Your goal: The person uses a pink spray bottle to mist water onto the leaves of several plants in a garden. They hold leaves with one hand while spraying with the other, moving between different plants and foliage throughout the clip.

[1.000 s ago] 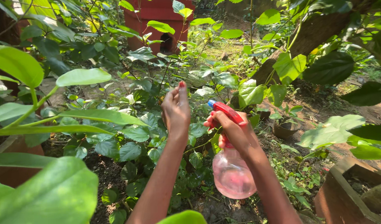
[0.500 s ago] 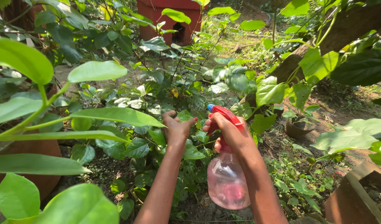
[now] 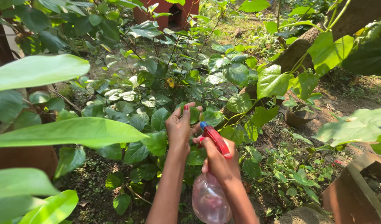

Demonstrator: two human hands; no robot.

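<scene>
Now the left hand (image 3: 180, 126) is down among the foliage, where a second ago it was lifted with the fingers raised above the plants; it has closed thumb and fingertips on a small green leaf (image 3: 194, 114) of the low shrub (image 3: 149, 120) and is grasping it, turning the leaf toward the nozzle; the right hand (image 3: 219, 161) stays clenched round the neck of the spray bottle (image 3: 210, 195), forefinger on the red trigger head (image 3: 215, 140), the blue nozzle tip pointing straight at that pinched leaf and sitting just beside it; the clear pinkish body of the bottle hangs below the wrist, tilted toward the person; the whole view has dipped and closed in, so the shrub fills the middle and the red brick structure (image 3: 165, 10) has slid to the top edge; to my eye that reads as a shift from broad misting to close work on one leaf; no spray is visible at this instant; a small dark pot (image 3: 297, 118) sits well apart to the right, and broad pale leaves (image 3: 66, 132) crowd the left foreground.
</scene>
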